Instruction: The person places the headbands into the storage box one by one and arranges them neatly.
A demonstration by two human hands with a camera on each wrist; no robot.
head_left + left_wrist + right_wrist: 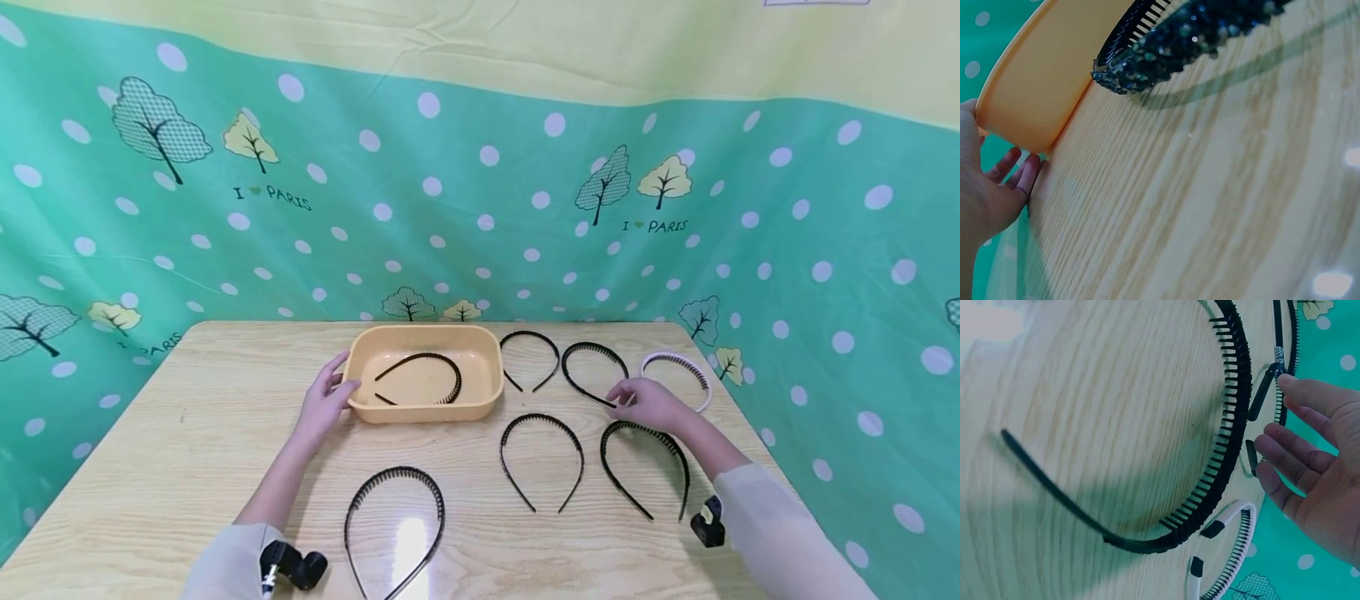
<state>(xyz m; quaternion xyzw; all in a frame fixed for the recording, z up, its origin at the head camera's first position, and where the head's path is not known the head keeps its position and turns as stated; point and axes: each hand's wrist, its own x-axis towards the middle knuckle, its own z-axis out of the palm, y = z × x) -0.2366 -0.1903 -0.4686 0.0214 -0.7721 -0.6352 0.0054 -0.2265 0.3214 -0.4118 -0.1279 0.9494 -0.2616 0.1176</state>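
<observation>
My left hand (330, 396) grips the left rim of an orange plastic basin (431, 414), thumb over the edge and fingers outside. Inside lies one black toothed headband (453, 367). My right hand (648, 400) reaches over another black headband (573, 379) at the back right. Around that headband's ends, the fingers (1279, 447) look spread and loosely bent; part of it is hidden behind the hand. Nearer me lies a black headband (682, 458), under my right wrist. To the right is a white headband (693, 367) with dark teeth.
More black headbands lie on the wooden table (187, 450): one by the basin's right side (555, 350), one in the middle (543, 418), and a sparkly one (1141, 65) near the front. A green dotted curtain (450, 200) hangs behind and to the right.
</observation>
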